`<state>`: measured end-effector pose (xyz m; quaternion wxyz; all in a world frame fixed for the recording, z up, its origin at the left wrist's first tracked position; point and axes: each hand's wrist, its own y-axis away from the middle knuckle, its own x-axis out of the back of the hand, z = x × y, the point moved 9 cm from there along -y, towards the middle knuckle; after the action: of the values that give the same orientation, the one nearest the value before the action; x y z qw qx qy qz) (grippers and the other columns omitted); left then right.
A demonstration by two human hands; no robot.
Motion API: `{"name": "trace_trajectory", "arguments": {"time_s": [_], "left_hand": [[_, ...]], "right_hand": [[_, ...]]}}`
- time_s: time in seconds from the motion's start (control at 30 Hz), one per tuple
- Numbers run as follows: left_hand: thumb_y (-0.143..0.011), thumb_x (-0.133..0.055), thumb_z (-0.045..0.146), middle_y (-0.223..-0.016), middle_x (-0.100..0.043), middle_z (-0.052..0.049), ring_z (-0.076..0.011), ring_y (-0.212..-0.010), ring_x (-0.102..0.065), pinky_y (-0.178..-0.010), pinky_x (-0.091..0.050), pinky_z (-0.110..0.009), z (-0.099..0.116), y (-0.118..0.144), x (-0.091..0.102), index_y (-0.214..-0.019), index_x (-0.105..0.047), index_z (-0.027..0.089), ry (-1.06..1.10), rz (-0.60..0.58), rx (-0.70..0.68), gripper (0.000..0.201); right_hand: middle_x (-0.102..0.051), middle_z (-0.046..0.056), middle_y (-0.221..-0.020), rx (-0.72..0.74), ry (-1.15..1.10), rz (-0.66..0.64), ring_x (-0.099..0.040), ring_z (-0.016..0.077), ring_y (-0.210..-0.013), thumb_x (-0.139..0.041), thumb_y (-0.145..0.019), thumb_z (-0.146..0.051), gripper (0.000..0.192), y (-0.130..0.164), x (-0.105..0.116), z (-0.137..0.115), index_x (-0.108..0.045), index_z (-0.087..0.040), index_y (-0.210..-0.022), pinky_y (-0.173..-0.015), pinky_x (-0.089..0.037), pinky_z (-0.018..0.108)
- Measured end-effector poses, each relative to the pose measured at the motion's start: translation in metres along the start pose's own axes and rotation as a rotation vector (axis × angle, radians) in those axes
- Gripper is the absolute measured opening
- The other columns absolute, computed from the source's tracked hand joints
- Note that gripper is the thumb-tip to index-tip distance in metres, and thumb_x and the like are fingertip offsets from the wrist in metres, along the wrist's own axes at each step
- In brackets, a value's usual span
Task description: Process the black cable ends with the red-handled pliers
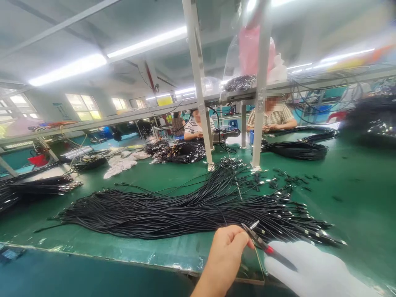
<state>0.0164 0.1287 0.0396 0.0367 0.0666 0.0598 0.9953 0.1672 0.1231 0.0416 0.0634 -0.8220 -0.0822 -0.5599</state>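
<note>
My left hand [227, 251], bare, is closed in a pinch at the front edge of the table. What lies between its thumb and fingers is too small to make out. My right hand [312, 268] wears a white glove, blurred, and is closed on a pair of pliers [258, 238] with red and dark handles. The pliers' jaws reach to the left fingertips, and a small silver piece shows there; I cannot tell if it is a jaw or a connector. Just beyond both hands lies a long bundle of black cables [161, 214], its light-tipped ends fanned to the right.
Small black parts [293, 179] lie scattered behind the cables. Two white posts [257, 136] of a shelf frame stand on the green table [173, 249]. Coiled cables [297, 150] and a white cloth [122, 164] lie farther back. Several people sit beyond.
</note>
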Motion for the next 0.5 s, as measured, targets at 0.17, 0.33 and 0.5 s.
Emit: {"name": "trace_trajectory", "arguments": {"time_s": [0.17,0.33,0.5], "left_hand": [[-0.067,-0.051,0.035,-0.047,-0.023,0.011,-0.0103,-0.051,-0.014,-0.056,-0.010,-0.033,-0.005,-0.005,-0.003,-0.058,-0.057,0.020,0.175,-0.083,0.056,0.019],[-0.069,-0.056,0.033,-0.048,-0.023,0.013,-0.0083,-0.051,-0.012,-0.057,-0.008,-0.033,-0.002,-0.007,-0.002,-0.058,-0.055,0.019,0.304,-0.141,0.052,0.017],[-0.065,-0.059,0.030,-0.047,-0.024,0.013,-0.0062,-0.048,-0.015,-0.056,-0.009,-0.031,-0.005,-0.013,-0.002,-0.060,-0.054,0.018,0.428,-0.229,0.104,0.014]], "right_hand": [[-0.077,0.002,-0.091,-0.001,0.041,0.000,-0.072,0.0250,-0.082,-0.044,-0.092,-0.046,0.035,-0.007,-0.009,0.004,-0.071,-0.031,-0.076,-0.065,-0.048,0.034],[-0.078,0.003,-0.098,0.048,0.064,0.029,-0.073,0.0269,-0.090,-0.043,-0.093,-0.046,0.034,-0.017,-0.010,0.003,-0.072,-0.032,-0.085,-0.070,-0.051,0.036],[-0.077,0.004,-0.098,0.106,0.014,-0.068,-0.072,0.0283,-0.090,-0.038,-0.096,-0.044,0.036,-0.031,-0.019,-0.001,-0.072,-0.032,-0.097,-0.074,-0.051,0.040]]}}
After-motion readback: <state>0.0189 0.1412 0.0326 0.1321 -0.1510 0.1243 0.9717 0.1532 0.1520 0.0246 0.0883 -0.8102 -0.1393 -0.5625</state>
